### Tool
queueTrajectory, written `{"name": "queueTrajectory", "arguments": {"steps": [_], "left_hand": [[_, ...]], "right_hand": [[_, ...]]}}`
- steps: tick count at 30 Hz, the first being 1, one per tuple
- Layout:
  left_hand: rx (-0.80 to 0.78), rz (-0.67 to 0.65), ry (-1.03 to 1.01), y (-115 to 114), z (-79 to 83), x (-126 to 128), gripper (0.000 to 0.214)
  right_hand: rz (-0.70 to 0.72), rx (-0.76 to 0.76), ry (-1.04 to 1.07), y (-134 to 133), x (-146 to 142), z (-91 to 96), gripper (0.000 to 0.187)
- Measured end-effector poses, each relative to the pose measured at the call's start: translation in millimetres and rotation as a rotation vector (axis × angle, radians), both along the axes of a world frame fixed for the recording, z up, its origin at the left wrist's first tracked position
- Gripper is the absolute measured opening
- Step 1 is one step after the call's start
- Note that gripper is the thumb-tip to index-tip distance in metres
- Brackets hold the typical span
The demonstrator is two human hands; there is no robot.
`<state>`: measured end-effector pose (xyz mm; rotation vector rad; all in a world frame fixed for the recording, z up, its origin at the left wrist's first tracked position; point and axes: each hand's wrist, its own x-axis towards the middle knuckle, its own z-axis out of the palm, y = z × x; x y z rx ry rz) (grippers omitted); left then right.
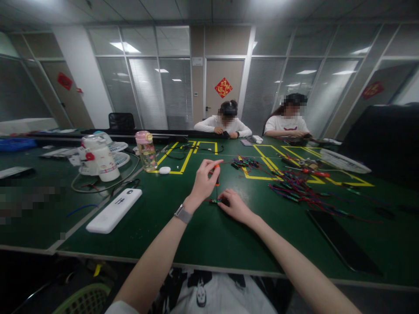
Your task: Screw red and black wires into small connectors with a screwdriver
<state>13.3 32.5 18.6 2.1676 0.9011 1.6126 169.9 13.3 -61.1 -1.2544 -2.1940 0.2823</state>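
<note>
My left hand (203,179) is raised over the green table (209,235), fingers pinched round an orange-handled screwdriver (216,173) that points down. Its tip meets a small green connector part with red wires (214,201). My right hand (234,205) lies low on the table, fingers pressed on that part and holding it in place. A grey watch sits on my left wrist (183,213).
A heap of red-wired connectors (294,185) lies right of my hands, beside yellow tape squares (262,163). A white power bank (114,210), a pink-capped bottle (146,150) and a white jug (100,158) stand left. A black phone (343,240) lies right. Two people sit across the table.
</note>
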Motion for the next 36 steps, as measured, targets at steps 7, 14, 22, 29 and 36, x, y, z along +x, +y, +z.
{"name": "queueTrajectory", "arguments": {"steps": [7, 14, 22, 29, 36], "left_hand": [[-0.030, -0.027, -0.037, 5.5, -4.3, 0.7, 0.029], [-0.023, -0.011, -0.023, 0.9, -2.2, 0.2, 0.027], [-0.125, -0.162, -0.065, 4.8, -8.6, 6.1, 0.033], [-0.013, -0.069, 0.046, -3.3, 0.0, 1.5, 0.024], [-0.015, -0.094, -0.018, 0.2, -1.5, 2.2, 0.025]], "right_hand": [[0.002, 0.008, 0.002, 1.2, 0.1, -3.5, 0.008], [0.005, 0.015, -0.007, 0.3, -0.2, -2.7, 0.007], [0.006, 0.016, -0.016, 0.9, -0.3, -1.9, 0.007], [0.006, -0.004, -0.016, 0.0, -0.3, 0.4, 0.006], [0.005, -0.020, -0.020, -0.8, -0.1, 1.7, 0.008]]}}
